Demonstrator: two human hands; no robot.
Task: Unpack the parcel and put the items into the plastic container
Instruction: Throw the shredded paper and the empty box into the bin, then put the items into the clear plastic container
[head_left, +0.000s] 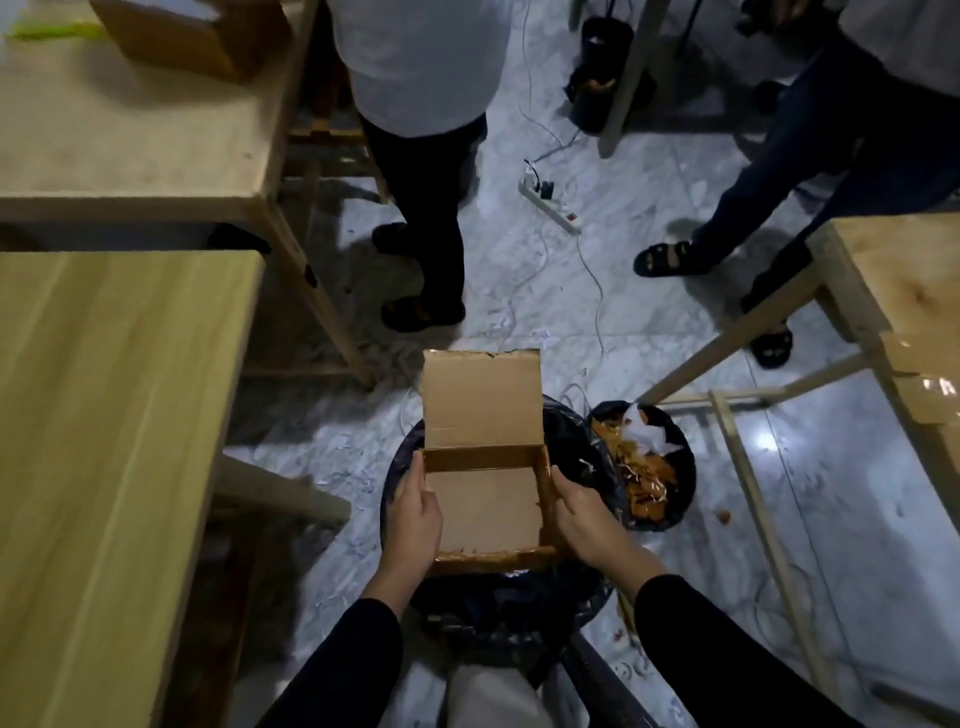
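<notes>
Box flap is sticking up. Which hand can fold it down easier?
Probably the left hand: its fingertips reach the hinge corner of the flap on the cardboard box, while the right hand grips lower on the side wall.

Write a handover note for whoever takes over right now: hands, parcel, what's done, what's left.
Left hand grips the left wall of the cardboard box. Right hand grips its right wall.
The box is open with its flap up and looks empty. It is held above a black-bagged bin. A second bin to the right holds scraps.
Done: the box appears to be unpacked.
Not in view: the plastic container and the items, so their placement cannot be confirmed.
Left: probably drop the box into the bin, then check that the items are in the container.
</notes>
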